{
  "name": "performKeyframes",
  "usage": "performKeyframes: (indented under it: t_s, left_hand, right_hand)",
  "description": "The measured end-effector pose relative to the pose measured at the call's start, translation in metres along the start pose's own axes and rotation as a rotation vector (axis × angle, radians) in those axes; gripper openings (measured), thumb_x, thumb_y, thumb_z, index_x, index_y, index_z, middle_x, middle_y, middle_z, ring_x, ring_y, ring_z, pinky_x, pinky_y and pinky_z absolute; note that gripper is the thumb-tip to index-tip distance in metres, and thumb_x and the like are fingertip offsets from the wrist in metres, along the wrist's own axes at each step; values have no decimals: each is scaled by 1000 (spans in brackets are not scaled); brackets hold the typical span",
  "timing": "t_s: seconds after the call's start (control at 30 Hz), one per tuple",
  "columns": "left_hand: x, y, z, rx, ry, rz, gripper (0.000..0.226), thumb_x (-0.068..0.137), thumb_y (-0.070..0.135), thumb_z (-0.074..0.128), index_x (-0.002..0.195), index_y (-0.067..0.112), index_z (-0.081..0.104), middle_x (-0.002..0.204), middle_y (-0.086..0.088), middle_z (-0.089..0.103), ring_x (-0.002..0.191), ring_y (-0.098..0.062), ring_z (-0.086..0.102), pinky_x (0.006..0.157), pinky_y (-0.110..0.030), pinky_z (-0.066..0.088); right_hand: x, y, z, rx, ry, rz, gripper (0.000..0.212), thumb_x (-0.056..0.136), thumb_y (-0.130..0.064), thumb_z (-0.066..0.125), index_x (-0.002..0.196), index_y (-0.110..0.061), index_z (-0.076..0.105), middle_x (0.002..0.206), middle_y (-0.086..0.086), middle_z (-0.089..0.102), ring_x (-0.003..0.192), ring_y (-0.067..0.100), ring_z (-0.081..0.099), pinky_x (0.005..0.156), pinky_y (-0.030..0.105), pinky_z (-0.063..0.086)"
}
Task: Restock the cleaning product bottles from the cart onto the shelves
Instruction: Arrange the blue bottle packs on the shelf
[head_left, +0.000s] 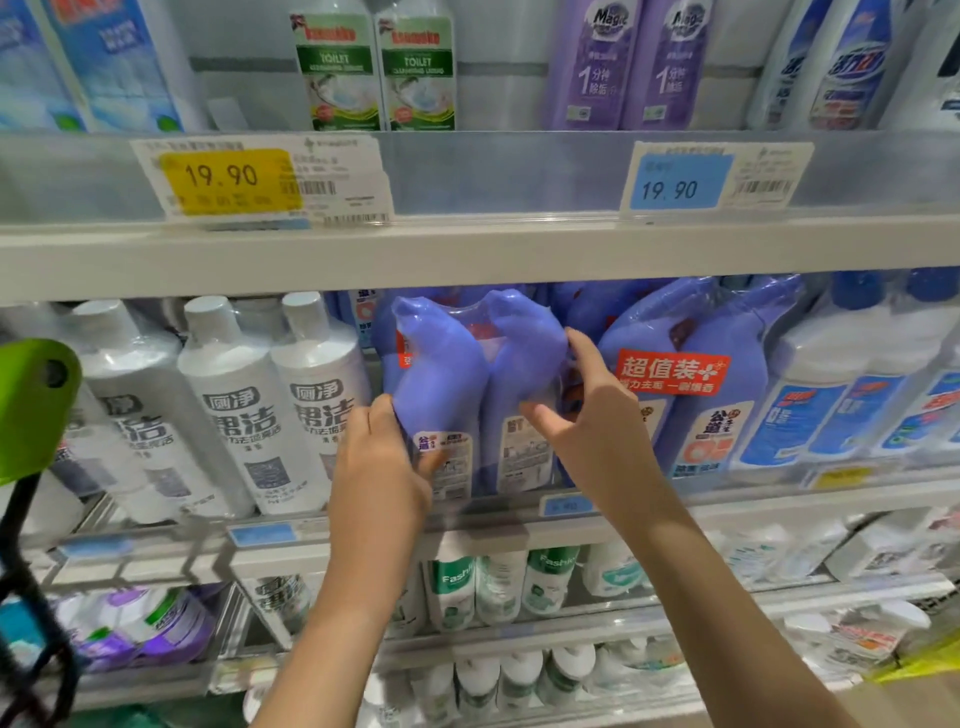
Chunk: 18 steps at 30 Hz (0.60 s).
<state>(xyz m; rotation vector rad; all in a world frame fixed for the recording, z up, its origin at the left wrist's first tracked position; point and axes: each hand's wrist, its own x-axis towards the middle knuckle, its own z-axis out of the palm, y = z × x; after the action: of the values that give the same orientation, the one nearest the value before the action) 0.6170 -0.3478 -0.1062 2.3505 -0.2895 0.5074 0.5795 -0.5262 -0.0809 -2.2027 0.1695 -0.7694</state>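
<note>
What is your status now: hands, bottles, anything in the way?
Left hand, right hand: both hold purple bottle pack. Pack at shelf front. White bottles close left, second pack close right.

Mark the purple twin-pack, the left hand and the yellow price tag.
purple twin-pack (441, 382), head view, left bottle's body.
left hand (382, 467), head view, back of hand.
yellow price tag (223, 179), head view, printed price.

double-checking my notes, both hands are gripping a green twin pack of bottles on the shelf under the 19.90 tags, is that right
Not quite: the pack is purple, not green. The head view shows the left hand and right hand gripping a purple twin pack of bottles on the shelf under the 19.90 tags.
</note>
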Motion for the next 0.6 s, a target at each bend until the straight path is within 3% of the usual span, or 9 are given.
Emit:
performKeyframes:
  t_s: [0.17, 0.27, 0.4, 0.5, 0.6]
  left_hand:
    - [-6, 2, 8, 14, 42, -33, 64, 75, 1, 74, 131, -9, 45, 119, -29, 53, 109, -45, 52, 91, -48, 43]
    - [-11, 5, 7, -20, 53, -34, 61, 79, 3, 70, 133, -9, 43, 121, -28, 52, 112, -44, 51, 93, -46, 44]
    - [-25, 13, 3, -154, -9, -84, 66, 86, 7, 60, 143, -6, 28, 144, -24, 37, 135, -33, 35, 112, -31, 25]
    - [-25, 13, 4, -234, -29, -97, 70, 89, 7, 56, 147, -3, 18, 154, -20, 21, 144, -25, 18, 113, -18, 8]
    - [-22, 12, 4, -258, -52, -115, 71, 90, 5, 54, 148, -1, 15, 156, -17, 17, 146, -21, 13, 112, -15, 4]
  right_hand:
    - [-1, 2, 11, -71, 29, -6, 83, 74, -13, 77, 145, -6, 34, 107, 15, 65, 96, 29, 62, 83, 30, 47]
    - [-3, 2, 16, -89, 17, 37, 75, 75, -17, 74, 140, -8, 39, 99, 12, 66, 90, 29, 63, 77, 34, 50]
    - [-4, 0, 20, -67, -88, 178, 50, 75, -20, 73, 119, -12, 50, 96, 6, 68, 91, 27, 63, 73, 30, 46]
    - [-11, -1, 24, -34, -6, 124, 45, 71, -31, 68, 109, -12, 53, 89, 5, 68, 83, 25, 65, 74, 38, 52]
    - [-18, 2, 27, -43, 21, 84, 47, 69, -35, 63, 109, -12, 53, 84, 4, 66, 76, 23, 63, 70, 39, 53]
